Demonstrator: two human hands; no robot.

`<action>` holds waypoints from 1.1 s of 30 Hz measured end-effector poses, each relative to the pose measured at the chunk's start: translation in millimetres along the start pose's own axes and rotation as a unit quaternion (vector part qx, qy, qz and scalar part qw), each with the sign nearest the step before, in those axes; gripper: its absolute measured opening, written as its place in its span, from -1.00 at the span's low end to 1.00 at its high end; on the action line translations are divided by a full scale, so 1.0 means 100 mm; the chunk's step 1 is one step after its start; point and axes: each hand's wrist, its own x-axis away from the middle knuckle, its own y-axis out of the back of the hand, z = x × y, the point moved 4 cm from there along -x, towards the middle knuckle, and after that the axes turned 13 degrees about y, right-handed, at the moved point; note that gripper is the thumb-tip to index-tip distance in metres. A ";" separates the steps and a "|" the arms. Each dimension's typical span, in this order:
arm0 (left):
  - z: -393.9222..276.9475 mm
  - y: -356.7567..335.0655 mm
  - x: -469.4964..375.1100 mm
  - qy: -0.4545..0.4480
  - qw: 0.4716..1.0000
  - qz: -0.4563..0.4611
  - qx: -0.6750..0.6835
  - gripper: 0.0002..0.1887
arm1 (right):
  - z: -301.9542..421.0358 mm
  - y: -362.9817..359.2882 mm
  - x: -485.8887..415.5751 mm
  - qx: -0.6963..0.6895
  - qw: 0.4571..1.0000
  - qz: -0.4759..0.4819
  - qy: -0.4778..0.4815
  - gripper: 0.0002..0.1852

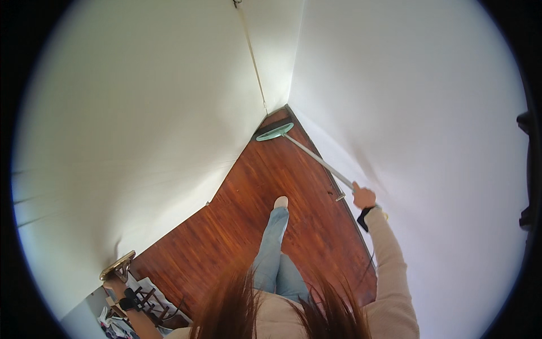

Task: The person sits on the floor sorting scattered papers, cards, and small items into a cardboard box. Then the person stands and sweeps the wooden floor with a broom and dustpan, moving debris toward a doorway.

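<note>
My right hand is closed around the pale handle of a broom. The broom's light green head, with dark bristles, rests on the reddish-brown wooden floor near the far corner. At the lower left, my left hand is at a gold-coloured metal object beside the left wall. Its fingers are mostly hidden, so its hold is unclear. Both wrists bear dark bands.
White walls stand left and right, meeting beyond the broom. A thin cord hangs near the corner. A small doorstop-like fitting juts from the right skirting. Wooden racks or chair parts and cloth lie lower left.
</note>
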 end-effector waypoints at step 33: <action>0.23 -0.70 -0.99 0.018 0.934 0.285 0.213 -0.54 | 4.29 -3.70 7.08 -0.503 0.769 -0.073 -0.387 -0.52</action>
